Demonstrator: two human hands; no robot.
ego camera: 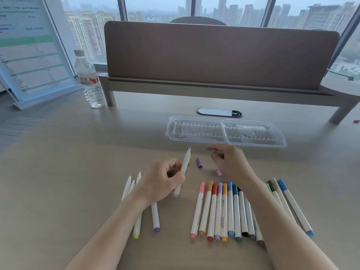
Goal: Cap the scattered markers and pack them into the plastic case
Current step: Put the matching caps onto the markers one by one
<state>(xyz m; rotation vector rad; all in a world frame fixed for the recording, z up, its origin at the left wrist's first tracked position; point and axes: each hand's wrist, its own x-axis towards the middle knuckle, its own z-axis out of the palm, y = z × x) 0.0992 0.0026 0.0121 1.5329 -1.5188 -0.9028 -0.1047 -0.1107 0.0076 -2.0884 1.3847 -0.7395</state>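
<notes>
Gripping an uncapped white-barrelled marker with a pale purple tip (183,169), the left hand (163,182) has its fingers and thumb curled round the middle of the barrel, the tip pointing up and away and the lilac end plug showing below the fist. The right hand (228,162) hovers just to the right with its fingers curled inward; something small and pale seems pinched at the fingertips, but it is too blurred to tell what, so its grip cannot be judged. Between the two hands a loose purple plastic cap (199,162) lies on the beige desk (78,162), and a small pink cap (219,173) sits just below the right hand. The clear plastic marker case (226,131) lies open and flat beyond the hands, both ribbed halves holding no markers. A row of capped white markers with coloured caps (220,209) lies side by side under the right forearm, with a few more capped markers (288,203) further right. Several uncapped white markers (130,187) lie partly under the left wrist. A clear plastic water bottle (88,79) stands at the far left near a grey-brown desk divider (214,55).
</notes>
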